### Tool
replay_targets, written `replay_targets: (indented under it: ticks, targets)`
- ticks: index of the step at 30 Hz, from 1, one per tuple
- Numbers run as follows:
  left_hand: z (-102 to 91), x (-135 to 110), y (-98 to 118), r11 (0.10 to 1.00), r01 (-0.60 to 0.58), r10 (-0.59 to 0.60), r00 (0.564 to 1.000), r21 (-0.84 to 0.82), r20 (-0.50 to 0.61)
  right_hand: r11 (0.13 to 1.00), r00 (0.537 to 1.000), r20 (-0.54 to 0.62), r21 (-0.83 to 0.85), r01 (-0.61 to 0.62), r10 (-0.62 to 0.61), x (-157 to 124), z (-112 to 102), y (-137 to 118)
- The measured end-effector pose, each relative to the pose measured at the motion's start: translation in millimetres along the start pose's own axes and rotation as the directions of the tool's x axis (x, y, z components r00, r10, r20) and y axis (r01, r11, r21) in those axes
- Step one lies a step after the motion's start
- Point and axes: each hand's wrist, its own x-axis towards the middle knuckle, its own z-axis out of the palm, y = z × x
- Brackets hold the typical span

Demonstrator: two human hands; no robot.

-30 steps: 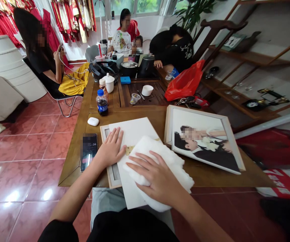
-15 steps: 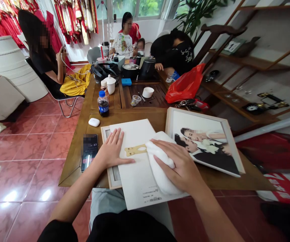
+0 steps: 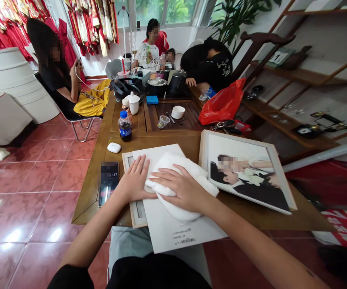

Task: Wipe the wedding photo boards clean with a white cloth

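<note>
My left hand (image 3: pixel 135 180) lies flat with fingers spread on a white backing board (image 3: pixel 173 228), which rests on a pale frame (image 3: pixel 134 210) at the table's near edge. My right hand (image 3: pixel 182 189) presses a white cloth (image 3: pixel 179 168) down on the middle of that board, fingers stretched over the cloth and nearly touching the left hand. A barcode label shows on the board's near end.
A framed photo (image 3: pixel 245 172) lies to the right on the wooden table (image 3: pixel 89 200). A phone (image 3: pixel 109 182), an earbud case (image 3: pixel 113 147), a cola bottle (image 3: pixel 125 126), tea ware and a red bag (image 3: pixel 221 104) are farther off. Several people sit at the far end.
My right hand slid the cloth from the board's near end to its right edge and now to the middle. The metal hanger seen half a second ago is covered. My left hand stayed put.
</note>
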Motion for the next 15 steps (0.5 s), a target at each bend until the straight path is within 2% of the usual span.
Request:
replay_targets:
  ticks: [7,15]
  targets:
    - [-7.8,0,6,0.999,0.039,-0.039,0.998,-0.016,0.040,0.998,0.998,-0.033,-0.051,-0.047,0.045,-15,-2,18]
    - [-9.9,1,7,0.998,0.044,-0.043,0.999,-0.046,0.029,0.965,0.959,-0.181,-0.105,-0.239,0.218,-40,-3,44]
